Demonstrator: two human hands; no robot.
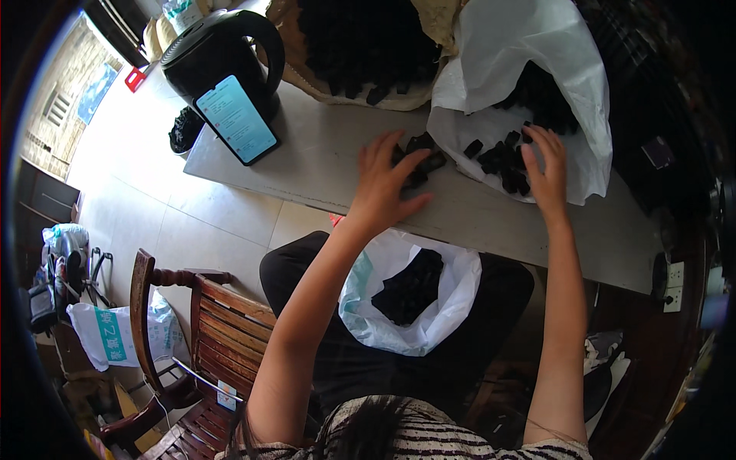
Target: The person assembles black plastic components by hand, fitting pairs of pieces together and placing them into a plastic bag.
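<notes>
My left hand [382,182] rests over a small pile of black block-like pieces [431,159] on the grey table [314,149], fingers spread and partly covering them. Between the thumb and fingertips of my right hand [547,169] is a small black piece [527,133]. Below that hand, more loose black pieces [502,162] lie on the mouth of a white bag [521,34], which lies on its side with a dark heap inside. On my lap stands an open white bag [460,307] with black pieces [410,287] in it.
A brown sack [435,23] full of black pieces stands at the table's far side. Left of it are a black kettle [207,57] and a phone [236,119] leaning on it, screen lit. A wooden chair [230,314] is at my left, with a wall socket [674,287] at far right.
</notes>
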